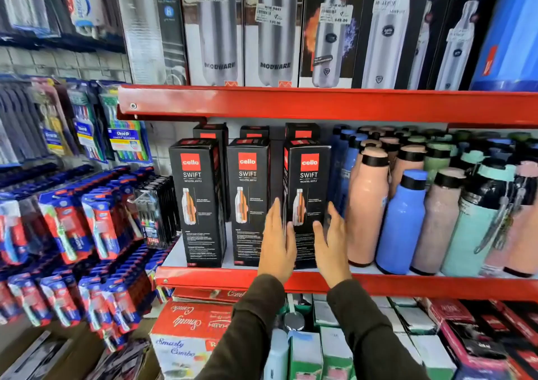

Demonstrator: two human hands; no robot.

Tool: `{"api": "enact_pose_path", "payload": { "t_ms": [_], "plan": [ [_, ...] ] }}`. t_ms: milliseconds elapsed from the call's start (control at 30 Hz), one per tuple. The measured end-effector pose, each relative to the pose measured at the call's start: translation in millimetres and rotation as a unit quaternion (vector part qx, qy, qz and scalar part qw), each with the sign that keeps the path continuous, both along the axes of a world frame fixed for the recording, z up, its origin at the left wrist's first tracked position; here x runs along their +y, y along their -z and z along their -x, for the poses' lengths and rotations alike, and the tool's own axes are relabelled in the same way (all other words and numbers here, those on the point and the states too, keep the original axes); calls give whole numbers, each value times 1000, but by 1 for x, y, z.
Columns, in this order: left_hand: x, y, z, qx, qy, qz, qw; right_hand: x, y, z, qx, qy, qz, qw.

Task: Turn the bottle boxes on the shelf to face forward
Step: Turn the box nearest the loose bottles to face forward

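Observation:
Three black bottle boxes with red logos stand in the front row on the red shelf: a left box, a middle box and a right box. All three show their printed fronts. More black boxes stand behind them. My left hand lies flat against the right box's left side, fingers straight. My right hand is at the box's right lower front, fingers spread. Whether the hands press the box or just hover beside it is unclear.
Pink, blue and mint loose bottles crowd the shelf right of the boxes. Larger steel-bottle boxes fill the shelf above. Toothbrush packs hang at the left. Cartons and packs sit below the shelf.

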State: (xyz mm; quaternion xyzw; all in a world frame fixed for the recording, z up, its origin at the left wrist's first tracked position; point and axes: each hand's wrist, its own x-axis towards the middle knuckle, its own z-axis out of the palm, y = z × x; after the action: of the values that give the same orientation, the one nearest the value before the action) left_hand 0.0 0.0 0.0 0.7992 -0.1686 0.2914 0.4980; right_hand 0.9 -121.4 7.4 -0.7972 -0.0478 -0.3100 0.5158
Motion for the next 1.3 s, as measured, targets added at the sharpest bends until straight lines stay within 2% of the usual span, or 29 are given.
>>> {"api": "enact_pose_path", "payload": {
  "t_ms": [133,200,400,533,667,833,1000,1100,1300],
  "plan": [
    [-7,17,-9,152,-5,26,988,-5,18,-4,75,-42,-16,996],
    [-8,25,-14,172,-4,30,985,-6,24,-3,95,-64,-30,993],
    [-7,30,-20,167,8,96,981,-12,28,0,82,-82,-36,993],
    [-11,25,-18,136,13,142,980,-17,25,-2,54,-79,-27,995],
    [-19,22,-10,103,15,190,976,-20,16,-7,41,-63,-58,995],
    [-25,17,-8,74,9,159,984,-26,11,-9,51,-68,-65,994],
    [-23,13,-21,112,12,138,984,-28,6,-6,43,-82,-50,994],
    [-18,17,-26,133,30,156,978,-30,4,-6,53,-91,-31,994],
    [-14,24,-28,121,18,204,971,-35,9,-11,71,-122,15,990]
  ]
}}
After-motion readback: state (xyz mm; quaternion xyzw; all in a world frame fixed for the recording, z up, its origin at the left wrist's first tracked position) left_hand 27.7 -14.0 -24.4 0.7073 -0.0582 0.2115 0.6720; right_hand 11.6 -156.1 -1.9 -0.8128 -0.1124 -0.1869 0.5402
